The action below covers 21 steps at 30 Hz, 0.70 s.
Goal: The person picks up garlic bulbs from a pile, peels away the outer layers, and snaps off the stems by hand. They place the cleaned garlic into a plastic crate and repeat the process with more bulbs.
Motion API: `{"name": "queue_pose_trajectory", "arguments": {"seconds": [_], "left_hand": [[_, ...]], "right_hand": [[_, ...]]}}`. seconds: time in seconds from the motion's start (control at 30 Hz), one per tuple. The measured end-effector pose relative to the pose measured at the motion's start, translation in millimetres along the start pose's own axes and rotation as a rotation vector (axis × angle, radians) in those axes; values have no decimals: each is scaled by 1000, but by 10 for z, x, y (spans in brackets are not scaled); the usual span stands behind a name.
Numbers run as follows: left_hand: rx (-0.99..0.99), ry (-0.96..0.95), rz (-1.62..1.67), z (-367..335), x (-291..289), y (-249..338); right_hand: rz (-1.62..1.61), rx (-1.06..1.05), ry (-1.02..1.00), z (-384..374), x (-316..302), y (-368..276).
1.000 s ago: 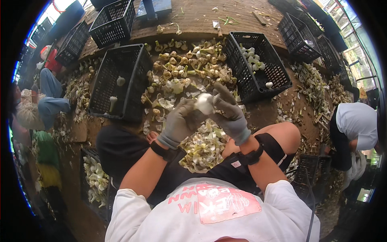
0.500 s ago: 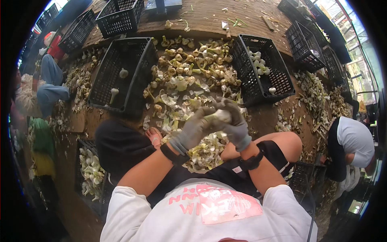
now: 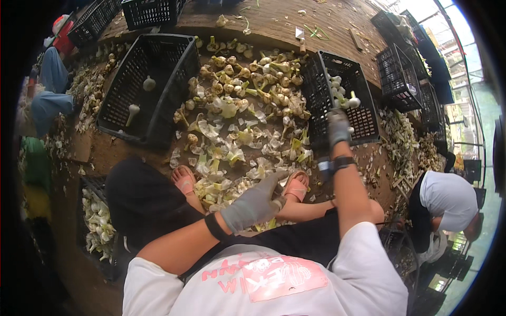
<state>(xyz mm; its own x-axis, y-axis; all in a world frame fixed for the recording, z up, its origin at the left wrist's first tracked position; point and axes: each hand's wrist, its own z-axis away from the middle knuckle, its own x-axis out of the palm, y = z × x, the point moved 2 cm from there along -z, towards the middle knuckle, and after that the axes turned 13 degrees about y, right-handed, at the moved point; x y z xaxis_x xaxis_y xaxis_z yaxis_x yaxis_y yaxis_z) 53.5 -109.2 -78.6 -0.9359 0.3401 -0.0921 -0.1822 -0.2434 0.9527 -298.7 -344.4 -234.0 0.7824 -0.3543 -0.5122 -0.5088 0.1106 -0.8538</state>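
My left hand (image 3: 255,203), in a grey glove, is over my lap with fingers stretched out and thumb apart, holding nothing. My right hand (image 3: 339,126), gloved too, reaches to the near side of the right black crate (image 3: 318,113); motion smears its fingers. Just beyond them is a white garlic bulb (image 3: 353,100) with a short stem, whether in the air or resting I cannot tell. More cleaned bulbs (image 3: 335,84) lie inside that crate. Between the crates spreads a heap of untrimmed garlic (image 3: 263,76), with loose peelings (image 3: 226,152) nearer my feet.
A left black crate (image 3: 174,100) holds two bulbs. Beside my left knee a crate contains many pale garlic pieces (image 3: 97,224). A flat-bladed tool (image 3: 301,39) lies at the board's edge. A person in a white cap (image 3: 449,197) bends at the right; another in blue trousers (image 3: 52,100) sits left.
My hands have parted. The right has swung forward to the right crate, and the garlic bulb has left the grip of both hands. My left hand has lowered and opened.
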Motion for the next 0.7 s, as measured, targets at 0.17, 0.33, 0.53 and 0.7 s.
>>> {"name": "queue_pose_trajectory", "arguments": {"seconds": [0.17, 0.33, 0.53, 0.7], "left_hand": [[72, 62, -219, -32, -196, -71], [-21, 101, -280, -183, -424, -134], [-50, 60, -258, -238, -581, -94], [-54, 33, -309, -232, -622, -117]], "right_hand": [[851, -586, -229, 594, 1316, -511], [576, 319, -525, -84, 2028, -527], [704, 189, -594, 71, 2590, -242], [606, 157, -563, 474, 2430, -89]]}}
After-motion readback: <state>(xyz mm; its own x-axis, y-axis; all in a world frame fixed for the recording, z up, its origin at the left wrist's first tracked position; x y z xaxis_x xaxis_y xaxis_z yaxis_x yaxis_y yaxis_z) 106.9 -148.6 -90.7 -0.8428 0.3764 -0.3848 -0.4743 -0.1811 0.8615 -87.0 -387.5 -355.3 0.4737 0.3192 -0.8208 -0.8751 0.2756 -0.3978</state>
